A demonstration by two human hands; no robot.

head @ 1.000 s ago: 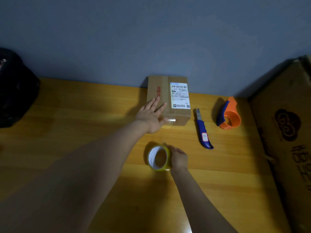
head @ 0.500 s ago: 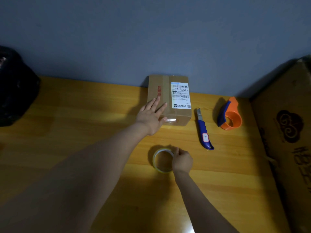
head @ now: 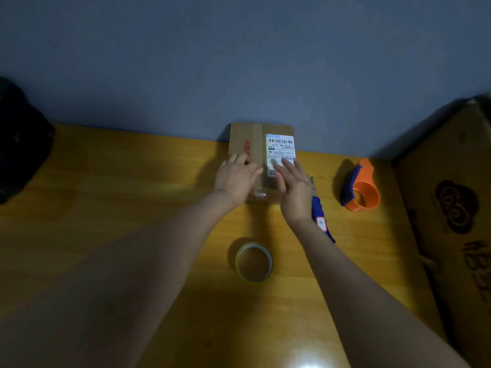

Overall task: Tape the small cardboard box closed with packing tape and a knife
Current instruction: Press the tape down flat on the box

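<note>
Flatly, both palms on matte cardboard box (head: pixel 253 144).

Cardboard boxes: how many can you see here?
2. The small cardboard box sits at the table's far edge under both hands; a large cardboard box stands at the right edge, partly cut off.

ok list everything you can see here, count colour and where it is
small cardboard box: 1, brown with white label, far edge of table by wall
tape roll: 1, clear yellowish, lying flat near the person
knife: 1, blue handle, right of box, partly under right wrist
tape dispenser: 1, orange and blue, right of knife
large carton: 1, brown, right edge
dark object: 1, black, left edge
table: 1, yellow wood
left hand: flat on box
right hand: flat on box label
</note>
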